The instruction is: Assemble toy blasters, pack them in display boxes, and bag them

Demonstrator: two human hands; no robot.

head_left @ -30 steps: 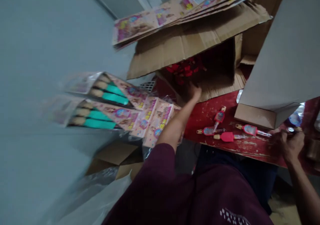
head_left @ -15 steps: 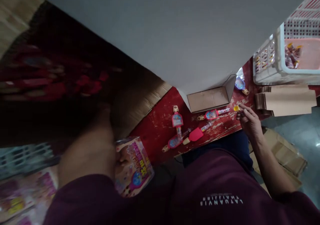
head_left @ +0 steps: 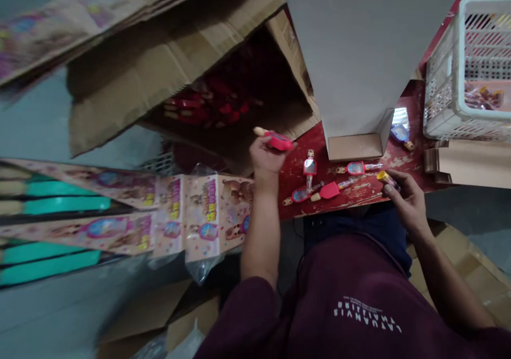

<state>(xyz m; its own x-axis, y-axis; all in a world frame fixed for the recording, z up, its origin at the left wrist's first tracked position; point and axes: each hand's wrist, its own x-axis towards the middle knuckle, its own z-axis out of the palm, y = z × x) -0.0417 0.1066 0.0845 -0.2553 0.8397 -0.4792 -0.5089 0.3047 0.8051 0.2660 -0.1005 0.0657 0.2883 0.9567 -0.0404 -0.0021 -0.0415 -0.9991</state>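
My left hand (head_left: 265, 159) is closed around a red paddle-shaped toy (head_left: 279, 140) with a tan end, just outside the mouth of a cardboard box (head_left: 171, 64). Many similar red pieces (head_left: 223, 106) lie in that dark box. Between the fingers of my right hand (head_left: 411, 199) is a small tube with a yellow end (head_left: 386, 179), held over the table's front edge. Several toys with clear candy tubes lie on the red table (head_left: 293, 173), among them a red one face down (head_left: 329, 190) and one with a blue window (head_left: 355, 168).
A tall grey-white carton (head_left: 371, 45) stands behind the toys. To the right are a purple toy (head_left: 400, 133), a white plastic basket (head_left: 443, 98) holding small tubes, and a stack of flat cardboard (head_left: 475, 163). Printed packages (head_left: 202, 215) stand at left.
My left hand has come out of the dark box with a red toy in it. The right hand still holds the yellow-ended tube, now turned so its side shows. My view has shifted.
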